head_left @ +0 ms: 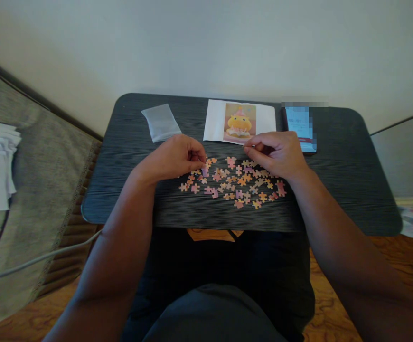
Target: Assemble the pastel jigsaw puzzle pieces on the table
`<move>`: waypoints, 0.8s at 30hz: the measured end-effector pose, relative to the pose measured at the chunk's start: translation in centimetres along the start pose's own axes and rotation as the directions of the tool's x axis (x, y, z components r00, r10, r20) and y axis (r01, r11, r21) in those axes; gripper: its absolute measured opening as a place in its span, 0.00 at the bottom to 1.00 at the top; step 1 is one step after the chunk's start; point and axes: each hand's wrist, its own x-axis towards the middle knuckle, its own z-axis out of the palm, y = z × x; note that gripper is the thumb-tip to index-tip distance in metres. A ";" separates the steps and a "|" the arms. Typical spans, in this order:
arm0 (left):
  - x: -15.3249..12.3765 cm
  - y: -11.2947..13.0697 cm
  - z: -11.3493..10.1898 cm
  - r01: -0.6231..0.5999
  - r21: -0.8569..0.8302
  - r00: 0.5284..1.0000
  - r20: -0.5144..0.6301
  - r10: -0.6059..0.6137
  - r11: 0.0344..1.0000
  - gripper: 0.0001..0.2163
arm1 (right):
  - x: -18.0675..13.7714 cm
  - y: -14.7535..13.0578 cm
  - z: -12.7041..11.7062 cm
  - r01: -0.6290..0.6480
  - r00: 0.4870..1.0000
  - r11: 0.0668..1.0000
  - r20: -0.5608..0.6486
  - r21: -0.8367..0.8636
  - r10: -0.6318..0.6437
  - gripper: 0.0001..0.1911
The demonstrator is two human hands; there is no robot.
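Note:
Several small pink and orange puzzle pieces (235, 183) lie scattered on a dark table (349, 190). My left hand (176, 156) rests at the left edge of the pile, its fingers curled and pinched on a small puzzle piece (205, 170). My right hand (276, 154) hovers over the right side of the pile, fingers curled together; whether it holds anything is hidden. Behind the pile lies a reference picture (239, 122) of a yellow cartoon figure on white paper.
A clear plastic bag (160, 122) lies at the table's back left. A small blue and white box (301, 128) sits at the back right. A grey cushioned seat (39, 190) and a cable (39, 259) are to the left. A pale wall stands behind.

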 end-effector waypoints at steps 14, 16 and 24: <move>0.1 -0.8 0.0 0.064 -0.013 0.996 -0.067 -0.065 0.998 0.08 | 0.1 0.2 -0.4 0.022 0.999 1.000 -0.026 0.009 -0.021 0.08; 0.1 -0.9 0.0 0.064 -0.010 0.995 -0.074 -0.065 0.998 0.08 | 0.1 0.3 -0.9 0.010 0.998 1.000 -0.060 0.001 -0.010 0.08; 0.3 -1.3 0.1 0.037 0.051 0.994 -0.100 -0.032 0.998 0.09 | 0.0 0.8 -1.4 -0.008 0.999 1.000 -0.035 0.008 0.008 0.06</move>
